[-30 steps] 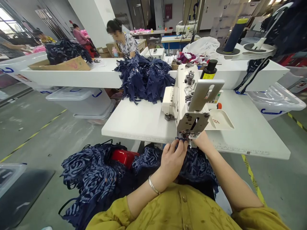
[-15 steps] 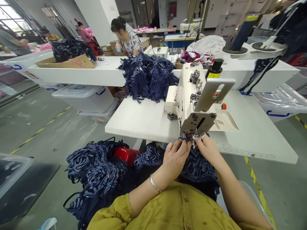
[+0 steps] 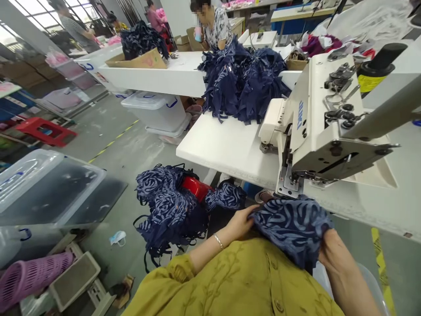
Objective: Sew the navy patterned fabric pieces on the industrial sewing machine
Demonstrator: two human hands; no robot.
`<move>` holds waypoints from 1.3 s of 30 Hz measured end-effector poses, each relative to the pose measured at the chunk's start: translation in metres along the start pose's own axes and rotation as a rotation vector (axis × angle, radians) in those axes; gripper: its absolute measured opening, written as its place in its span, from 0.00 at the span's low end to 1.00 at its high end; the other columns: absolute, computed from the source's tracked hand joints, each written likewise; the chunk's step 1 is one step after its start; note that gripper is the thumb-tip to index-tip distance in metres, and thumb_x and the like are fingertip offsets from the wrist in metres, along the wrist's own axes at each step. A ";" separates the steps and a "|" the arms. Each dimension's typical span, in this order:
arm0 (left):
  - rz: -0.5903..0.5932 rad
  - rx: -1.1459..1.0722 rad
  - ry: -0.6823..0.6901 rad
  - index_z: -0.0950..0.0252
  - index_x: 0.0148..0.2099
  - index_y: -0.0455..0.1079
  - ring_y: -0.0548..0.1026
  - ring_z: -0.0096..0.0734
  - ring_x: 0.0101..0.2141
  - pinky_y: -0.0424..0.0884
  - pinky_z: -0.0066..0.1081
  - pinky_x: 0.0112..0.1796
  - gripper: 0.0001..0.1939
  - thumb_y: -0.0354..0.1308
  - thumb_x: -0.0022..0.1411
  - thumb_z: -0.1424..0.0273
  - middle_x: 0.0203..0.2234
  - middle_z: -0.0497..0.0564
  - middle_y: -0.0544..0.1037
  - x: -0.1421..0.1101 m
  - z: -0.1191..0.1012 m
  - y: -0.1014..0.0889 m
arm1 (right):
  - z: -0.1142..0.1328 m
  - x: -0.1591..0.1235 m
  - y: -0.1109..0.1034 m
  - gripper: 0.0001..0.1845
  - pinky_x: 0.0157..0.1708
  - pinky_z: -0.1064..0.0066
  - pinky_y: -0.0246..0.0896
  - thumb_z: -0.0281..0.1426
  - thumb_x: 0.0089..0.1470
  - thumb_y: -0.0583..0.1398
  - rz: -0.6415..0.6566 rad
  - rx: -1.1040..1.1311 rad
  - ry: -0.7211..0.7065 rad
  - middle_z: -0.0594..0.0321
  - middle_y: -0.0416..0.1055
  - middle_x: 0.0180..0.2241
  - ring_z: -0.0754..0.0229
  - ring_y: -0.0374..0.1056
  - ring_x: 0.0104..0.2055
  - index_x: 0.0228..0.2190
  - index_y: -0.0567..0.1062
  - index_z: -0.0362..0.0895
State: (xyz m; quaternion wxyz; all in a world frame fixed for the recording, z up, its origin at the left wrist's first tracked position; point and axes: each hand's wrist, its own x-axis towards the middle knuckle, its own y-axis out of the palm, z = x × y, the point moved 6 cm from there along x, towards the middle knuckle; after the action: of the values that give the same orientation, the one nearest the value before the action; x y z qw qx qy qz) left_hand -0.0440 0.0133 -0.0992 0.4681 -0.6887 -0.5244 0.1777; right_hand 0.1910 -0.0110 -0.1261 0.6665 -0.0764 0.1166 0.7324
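The garment (image 3: 291,226) lay just below the sewing machine (image 3: 324,127), its long axis running left to right between both hands. The left hand (image 3: 241,221) pinched its left edge; the right hand (image 3: 329,252) gripped its right end, equally near the machine.

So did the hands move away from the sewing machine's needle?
Yes. The left hand and right hand have pulled the patterned blue fabric back from under the sewing machine, toward the person's lap.
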 end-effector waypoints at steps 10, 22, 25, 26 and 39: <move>-0.009 0.608 -0.450 0.60 0.63 0.62 0.72 0.40 0.43 0.67 0.37 0.46 0.25 0.44 0.66 0.78 0.41 0.59 0.75 -0.002 0.115 -0.106 | 0.003 0.053 0.037 0.22 0.50 0.59 0.65 0.48 0.57 0.55 0.059 -0.246 -0.084 0.55 0.75 0.45 0.51 0.71 0.48 0.43 0.74 0.46; 0.611 0.477 -0.688 0.81 0.58 0.60 0.79 0.50 0.40 0.71 0.39 0.40 0.24 0.51 0.60 0.79 0.40 0.73 0.76 -0.060 0.151 -0.004 | -0.086 0.041 -0.029 0.15 0.47 0.57 0.63 0.39 0.59 0.55 -0.078 -1.085 -0.181 0.53 0.76 0.39 0.49 0.71 0.43 0.36 0.78 0.45; 0.571 0.367 -0.613 0.74 0.57 0.64 0.75 0.51 0.47 0.69 0.44 0.47 0.20 0.49 0.65 0.71 0.46 0.71 0.75 -0.028 0.139 -0.010 | -0.075 0.028 -0.036 0.18 0.49 0.60 0.64 0.38 0.64 0.50 -0.134 -1.030 -0.239 0.54 0.75 0.43 0.52 0.70 0.46 0.40 0.78 0.46; 0.550 0.310 -0.566 0.72 0.57 0.64 0.74 0.48 0.50 0.67 0.43 0.50 0.20 0.47 0.67 0.69 0.49 0.69 0.74 -0.014 0.130 -0.009 | -0.070 0.024 -0.038 0.19 0.49 0.61 0.64 0.38 0.64 0.49 -0.155 -0.998 -0.277 0.54 0.75 0.44 0.53 0.71 0.46 0.41 0.78 0.46; 0.662 -0.274 -0.158 0.69 0.32 0.73 0.74 0.33 0.29 0.69 0.29 0.31 0.19 0.52 0.63 0.58 0.25 0.50 0.76 0.044 0.004 0.103 | -0.033 -0.020 0.005 0.17 0.44 0.61 0.67 0.39 0.64 0.51 -0.024 -0.809 -0.364 0.57 0.77 0.40 0.55 0.72 0.42 0.43 0.77 0.48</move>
State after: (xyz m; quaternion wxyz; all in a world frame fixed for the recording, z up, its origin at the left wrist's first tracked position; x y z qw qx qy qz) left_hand 0.0274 0.0530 -0.1754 0.2469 -0.8615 -0.3267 0.3003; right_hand 0.1870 -0.0394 -0.1522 0.6009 -0.2023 -0.2997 0.7129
